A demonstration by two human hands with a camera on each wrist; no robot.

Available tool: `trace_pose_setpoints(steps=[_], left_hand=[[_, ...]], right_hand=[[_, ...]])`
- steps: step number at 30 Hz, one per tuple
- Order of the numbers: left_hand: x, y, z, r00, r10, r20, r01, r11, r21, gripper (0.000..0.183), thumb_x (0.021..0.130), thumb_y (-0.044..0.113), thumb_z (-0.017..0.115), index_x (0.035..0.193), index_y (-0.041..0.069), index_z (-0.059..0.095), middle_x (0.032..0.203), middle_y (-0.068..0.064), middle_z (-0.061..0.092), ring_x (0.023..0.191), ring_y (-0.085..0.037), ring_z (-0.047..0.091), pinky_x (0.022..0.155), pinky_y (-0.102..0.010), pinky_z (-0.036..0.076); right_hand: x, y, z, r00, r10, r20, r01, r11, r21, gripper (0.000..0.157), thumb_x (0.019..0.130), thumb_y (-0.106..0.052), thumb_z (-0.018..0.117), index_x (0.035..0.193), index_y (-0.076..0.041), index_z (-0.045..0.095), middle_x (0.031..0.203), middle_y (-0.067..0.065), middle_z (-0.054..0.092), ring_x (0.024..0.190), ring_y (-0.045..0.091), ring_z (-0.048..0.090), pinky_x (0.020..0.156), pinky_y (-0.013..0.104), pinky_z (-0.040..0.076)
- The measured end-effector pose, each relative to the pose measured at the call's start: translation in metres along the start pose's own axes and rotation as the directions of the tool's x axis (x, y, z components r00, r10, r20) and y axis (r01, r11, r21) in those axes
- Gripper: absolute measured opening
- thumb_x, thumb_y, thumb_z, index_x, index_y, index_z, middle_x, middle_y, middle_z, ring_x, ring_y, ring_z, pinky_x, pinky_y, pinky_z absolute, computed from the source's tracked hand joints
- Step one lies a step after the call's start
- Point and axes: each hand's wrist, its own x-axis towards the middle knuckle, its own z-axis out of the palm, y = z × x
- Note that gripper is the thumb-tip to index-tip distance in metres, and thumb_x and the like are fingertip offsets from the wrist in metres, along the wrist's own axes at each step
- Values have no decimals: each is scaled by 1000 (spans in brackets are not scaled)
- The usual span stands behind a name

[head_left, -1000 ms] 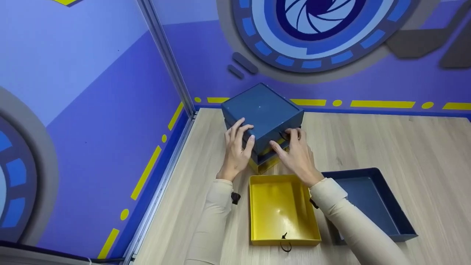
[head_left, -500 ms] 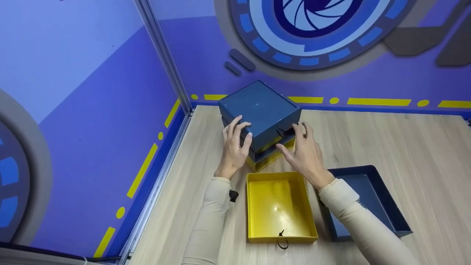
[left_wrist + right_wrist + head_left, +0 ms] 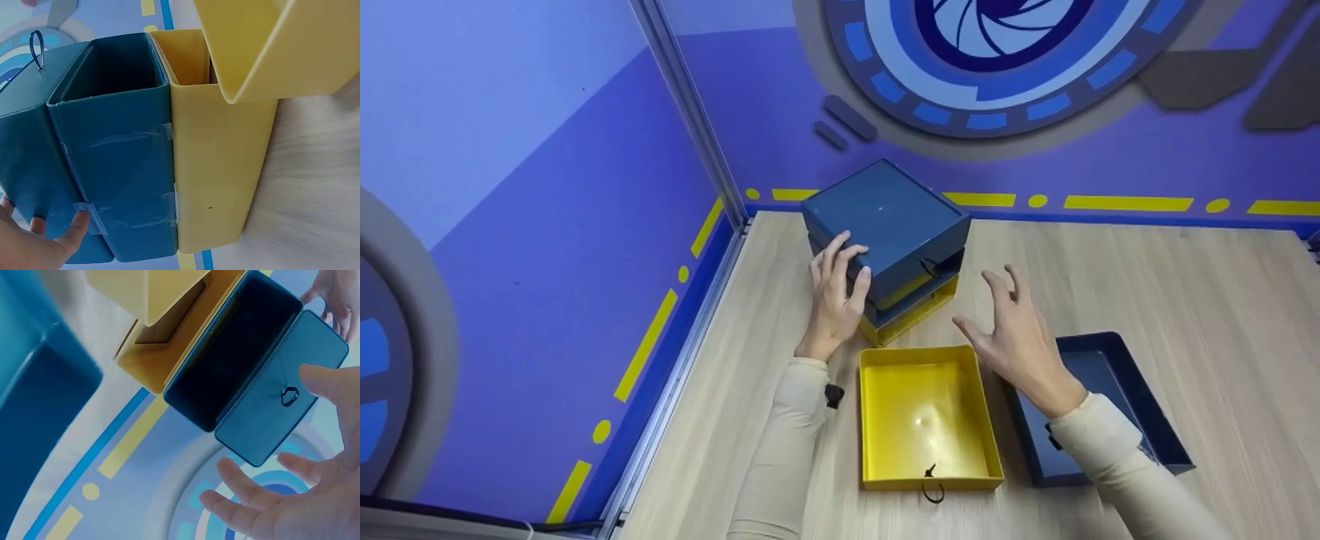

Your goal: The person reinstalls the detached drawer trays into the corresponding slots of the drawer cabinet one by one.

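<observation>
Your left hand (image 3: 834, 307) rests on the near left corner of the stack of boxes (image 3: 881, 214), its fingers laid over the top edge and its thumb against the side, touching rather than clasping. Your right hand (image 3: 1016, 337) holds nothing: its fingers and thumb are spread in the air, just to the right of the stack and apart from it.

The stack stands near the back left of the wooden table (image 3: 1222, 300), turned so that a corner points toward you. It has three levels, two blue ones above a yellow one. The top level has its blue front (image 3: 259, 410) in place, with a small black loop (image 3: 289, 396) on it; the middle blue slot and the bottom yellow slot both gape toward your right hand. (Your left wrist view also shows clear tape (image 3: 129, 138) along the side of the stack.)

On the table just in front of the stack lies a yellow drawer (image 3: 919, 397), upright, its own black loop (image 3: 933, 493) at the end nearest you. Beside it, on the right, sits a blue drawer (image 3: 1140, 386), partly hidden under your right forearm.
</observation>
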Motion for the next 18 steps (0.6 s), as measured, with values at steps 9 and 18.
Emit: trace_pose_setpoints(steps=[9,18], left_hand=[[-2,0,5,1000,15,-9,-15,1000,0,35,109,30,48,141,19,57,170,-8,34,152,-35,29,125,-62,25],[-3,1,6,1000,2,-6,-2,1000,16,35,109,30,47,141,19,57,170,-8,34,153,-35,29,125,-63,27]], right_hand=[[-44,15,-30,999,32,-5,-32,999,-28,75,94,-30,83,154,-2,48,161,31,36,102,51,68,64,57,58],[-90,35,-49,993,118,-12,-119,989,-84,75,92,-33,84,152,-3,51,153,33,45,90,44,69,61,52,57]])
